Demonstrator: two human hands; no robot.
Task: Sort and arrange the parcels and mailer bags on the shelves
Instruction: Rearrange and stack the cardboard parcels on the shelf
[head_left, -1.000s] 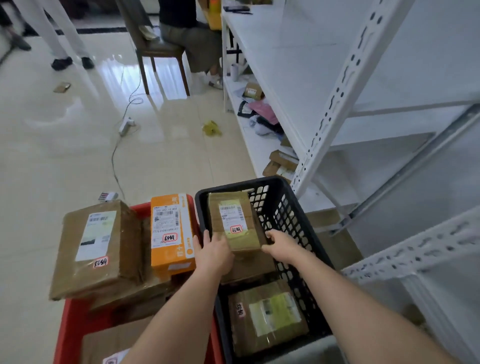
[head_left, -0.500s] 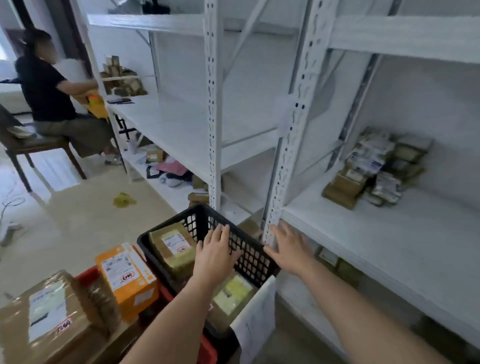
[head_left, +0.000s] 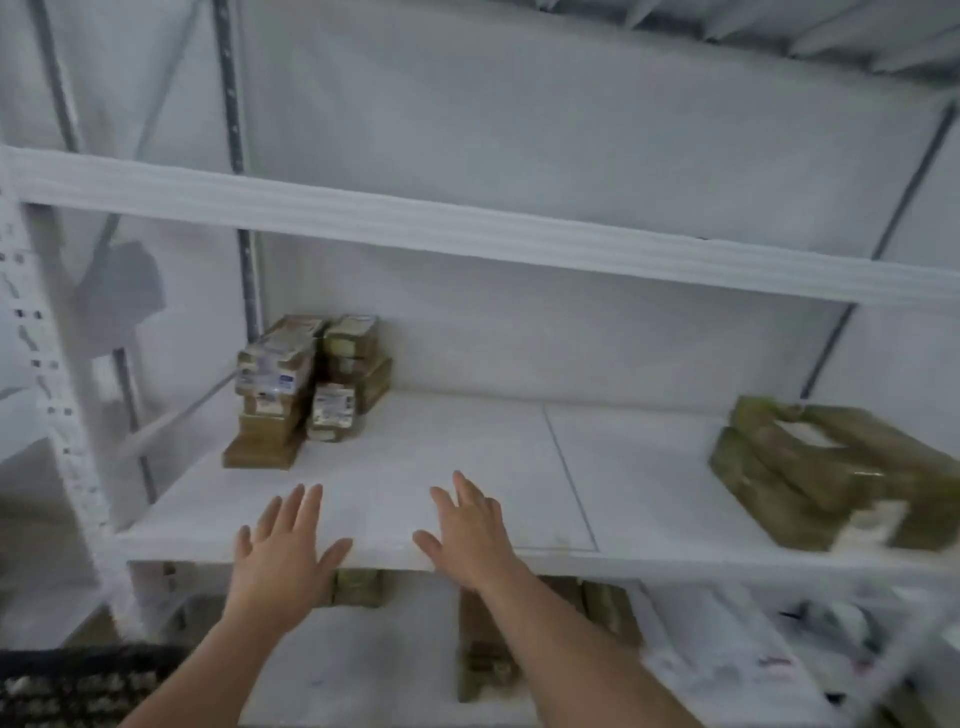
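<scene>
I face a white metal shelf (head_left: 467, 467). My left hand (head_left: 283, 551) and my right hand (head_left: 467, 535) hover side by side over its front edge, palms down, fingers spread, holding nothing. At the shelf's back left stands a stack of small brown parcels (head_left: 306, 384) with white labels. A pile of larger brown parcels (head_left: 826, 473) lies at the right end. More brown parcels (head_left: 488, 644) lie on the lower shelf, partly hidden behind my forearms.
The rim of the black mesh basket (head_left: 78, 675) shows at the bottom left. A perforated white upright (head_left: 52, 364) stands on the left. An upper shelf beam (head_left: 467, 228) crosses above. White mailer bags (head_left: 779, 654) lie blurred at the lower right.
The view swung from the baskets up to the shelf. Both hands left the parcel and the black basket and now hover empty over the shelf's front edge.
</scene>
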